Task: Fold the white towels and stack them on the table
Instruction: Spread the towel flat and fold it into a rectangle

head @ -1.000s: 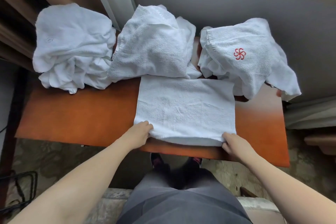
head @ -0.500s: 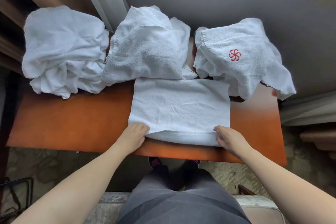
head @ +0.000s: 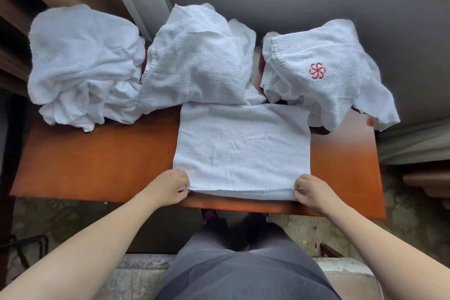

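Both our hands pinch the near corners of the flat towel (head: 243, 148), left hand (head: 168, 187) at the left corner, right hand (head: 310, 192) at the right, so we can lift that edge evenly for the next fold. It lies spread at the table's (head: 97, 163) near edge, giving us room. Three unfolded towels wait along the far side: left pile (head: 82, 66), middle pile (head: 194, 61), and one with a red emblem (head: 323, 68)
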`<state>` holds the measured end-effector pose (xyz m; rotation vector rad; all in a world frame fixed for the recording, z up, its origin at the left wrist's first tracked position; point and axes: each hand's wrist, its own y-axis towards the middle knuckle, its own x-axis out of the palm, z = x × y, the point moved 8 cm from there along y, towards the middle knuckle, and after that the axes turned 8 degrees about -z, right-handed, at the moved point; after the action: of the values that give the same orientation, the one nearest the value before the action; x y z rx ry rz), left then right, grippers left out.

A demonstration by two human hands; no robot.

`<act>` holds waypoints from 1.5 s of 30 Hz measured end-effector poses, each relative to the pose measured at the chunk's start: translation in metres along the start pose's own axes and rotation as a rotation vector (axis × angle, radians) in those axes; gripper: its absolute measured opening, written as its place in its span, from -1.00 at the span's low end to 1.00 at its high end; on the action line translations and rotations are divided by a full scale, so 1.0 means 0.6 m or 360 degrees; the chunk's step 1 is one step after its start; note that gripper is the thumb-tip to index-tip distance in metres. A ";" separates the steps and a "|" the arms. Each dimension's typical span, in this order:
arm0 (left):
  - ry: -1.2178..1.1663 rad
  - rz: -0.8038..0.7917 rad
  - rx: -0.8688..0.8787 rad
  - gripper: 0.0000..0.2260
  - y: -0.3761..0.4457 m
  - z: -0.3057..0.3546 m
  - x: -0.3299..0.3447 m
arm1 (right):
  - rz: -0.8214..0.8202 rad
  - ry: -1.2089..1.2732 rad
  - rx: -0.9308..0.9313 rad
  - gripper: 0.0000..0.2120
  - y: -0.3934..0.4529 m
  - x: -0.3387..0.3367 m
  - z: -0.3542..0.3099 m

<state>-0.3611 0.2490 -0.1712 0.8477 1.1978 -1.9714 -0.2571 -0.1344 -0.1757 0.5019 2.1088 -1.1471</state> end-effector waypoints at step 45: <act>0.0145 -0.0152 -0.0073 -0.85 -0.005 -0.009 0.025 | 0.0157 -0.0309 -0.0097 -0.66 -0.046 0.057 -0.021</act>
<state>-0.3710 0.2518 -0.1837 0.8799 1.3534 -1.9910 -0.3026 -0.1384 -0.1792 0.4424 1.9248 -1.0299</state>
